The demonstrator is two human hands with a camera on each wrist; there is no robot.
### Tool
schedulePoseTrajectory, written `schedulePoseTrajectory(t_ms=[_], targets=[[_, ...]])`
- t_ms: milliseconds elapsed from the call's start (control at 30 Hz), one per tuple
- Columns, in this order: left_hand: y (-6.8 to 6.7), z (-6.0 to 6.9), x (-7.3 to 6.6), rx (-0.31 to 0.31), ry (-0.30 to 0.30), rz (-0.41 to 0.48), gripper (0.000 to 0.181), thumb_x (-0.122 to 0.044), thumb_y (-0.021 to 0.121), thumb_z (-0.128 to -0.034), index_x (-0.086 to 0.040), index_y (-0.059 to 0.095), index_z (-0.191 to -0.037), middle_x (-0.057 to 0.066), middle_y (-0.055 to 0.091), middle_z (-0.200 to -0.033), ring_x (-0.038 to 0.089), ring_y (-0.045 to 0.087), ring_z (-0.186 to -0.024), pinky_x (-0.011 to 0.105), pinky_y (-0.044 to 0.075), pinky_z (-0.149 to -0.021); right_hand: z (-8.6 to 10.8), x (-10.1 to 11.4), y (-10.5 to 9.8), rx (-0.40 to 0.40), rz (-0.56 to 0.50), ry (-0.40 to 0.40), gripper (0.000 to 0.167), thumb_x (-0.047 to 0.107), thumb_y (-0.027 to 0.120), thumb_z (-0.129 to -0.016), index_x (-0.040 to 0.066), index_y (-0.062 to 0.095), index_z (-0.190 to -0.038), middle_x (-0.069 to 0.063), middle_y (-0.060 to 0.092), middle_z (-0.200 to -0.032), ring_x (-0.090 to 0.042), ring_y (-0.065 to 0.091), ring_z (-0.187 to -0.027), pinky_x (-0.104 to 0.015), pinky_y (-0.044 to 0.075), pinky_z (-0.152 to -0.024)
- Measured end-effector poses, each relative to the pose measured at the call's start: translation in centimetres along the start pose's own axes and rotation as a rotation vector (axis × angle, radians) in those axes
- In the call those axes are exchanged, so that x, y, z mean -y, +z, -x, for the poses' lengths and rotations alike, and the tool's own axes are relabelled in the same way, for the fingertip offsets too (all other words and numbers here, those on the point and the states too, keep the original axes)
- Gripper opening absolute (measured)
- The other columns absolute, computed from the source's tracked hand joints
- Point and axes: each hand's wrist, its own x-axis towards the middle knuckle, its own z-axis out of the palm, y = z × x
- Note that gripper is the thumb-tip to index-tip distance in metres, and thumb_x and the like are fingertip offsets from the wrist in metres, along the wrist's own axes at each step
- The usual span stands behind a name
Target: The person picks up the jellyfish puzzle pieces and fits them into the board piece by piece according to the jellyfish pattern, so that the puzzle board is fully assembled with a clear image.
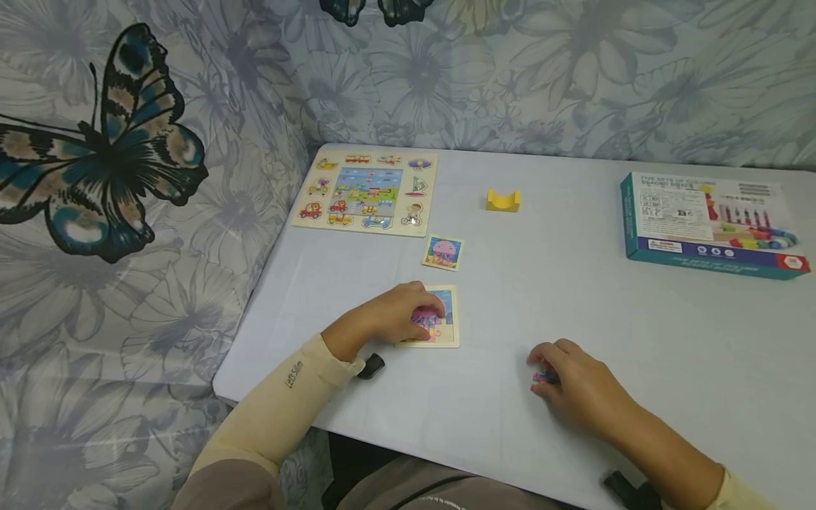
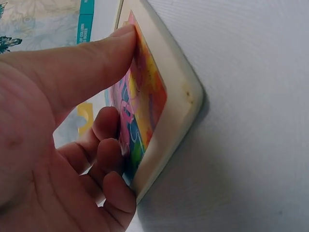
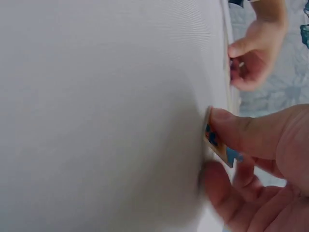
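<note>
A small wooden jigsaw puzzle (image 1: 450, 312) with a pink jellyfish picture lies in its pale frame on the table. My left hand (image 1: 403, 312) rests over it, thumb and bent fingers spread apart on the picture; in the left wrist view the thumb touches the picture (image 2: 152, 87) near the frame's inner edge. Part of the picture is hidden under that hand. Off to the right, low over the table, my right hand (image 1: 583, 386) holds a small colourful jigsaw piece (image 1: 544, 377) by thumb and fingers. The right wrist view shows this jigsaw piece (image 3: 212, 137) edge-on.
Behind the puzzle lies a square jellyfish picture card (image 1: 444, 253). A vehicle puzzle board (image 1: 370, 230) is at the back left, with a yellow curved block (image 1: 503, 202) to its right. A flat toy box (image 1: 714, 227) lies at the far right of the white table (image 1: 548, 283).
</note>
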Motion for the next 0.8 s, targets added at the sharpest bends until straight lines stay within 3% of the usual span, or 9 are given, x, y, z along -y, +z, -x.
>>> schedulePoseTrajectory(t_ms=[100, 300, 433, 600, 800], targets=[[0.2, 0.1, 0.1, -0.003, 0.002, 0.011, 0.037, -0.023, 0.082, -0.0887, -0.028, 0.067, -0.122, -0.002, 0.054, -0.111, 0.014, 0.049, -0.101, 0.030, 0.044, -0.094, -1.3, 0.6, 0.0, 0.027, -0.072, 0.039, 0.037, 0.018, 0.092, -0.075, 0.017, 0.069, -0.104, 0.007, 0.059, -0.088, -0.006, 0.054, -0.073, -0.025, 0.048, -0.062], [0.5, -0.1, 0.4, -0.012, 0.009, 0.012, 0.036, -0.024, 0.081, -0.0890, -0.029, 0.068, -0.122, -0.003, 0.054, -0.111, 0.013, 0.049, -0.103, 0.029, 0.044, -0.097, -6.0, 2.4, 0.3, 0.076, -0.347, 0.168, 0.031, 0.021, 0.093, -0.075, 0.011, 0.073, -0.097, 0.004, 0.070, -0.086, -0.009, 0.064, -0.071, -0.023, 0.052, -0.064], [0.3, -0.3, 0.5, -0.019, 0.015, 0.020, 0.037, -0.023, 0.082, -0.0884, -0.028, 0.068, -0.123, -0.002, 0.054, -0.110, 0.014, 0.049, -0.103, 0.031, 0.044, -0.098, -9.3, 3.7, 1.2, 0.130, -0.461, 0.180, 0.022, 0.019, 0.089, -0.080, 0.008, 0.076, -0.094, 0.001, 0.074, -0.082, -0.009, 0.067, -0.069, -0.022, 0.052, -0.064], [0.1, -0.3, 0.5, -0.022, 0.012, 0.035, 0.040, -0.022, 0.083, -0.0870, -0.027, 0.069, -0.124, -0.001, 0.055, -0.111, 0.014, 0.050, -0.104, 0.030, 0.044, -0.096, -11.9, 5.0, 2.4, 0.196, -0.526, 0.151, 0.016, 0.015, 0.084, -0.085, 0.007, 0.077, -0.098, 0.000, 0.073, -0.082, -0.012, 0.068, -0.071, -0.023, 0.052, -0.066], [0.1, -0.1, 0.5, -0.028, 0.021, 0.045, 0.044, -0.021, 0.083, -0.0867, -0.024, 0.068, -0.128, 0.000, 0.056, -0.112, 0.014, 0.050, -0.104, 0.031, 0.044, -0.096, -12.8, 5.8, 3.7, 0.135, -0.441, 0.097, 0.015, 0.019, 0.086, -0.084, 0.010, 0.076, -0.091, 0.003, 0.069, -0.075, -0.011, 0.061, -0.068, -0.024, 0.049, -0.063]])
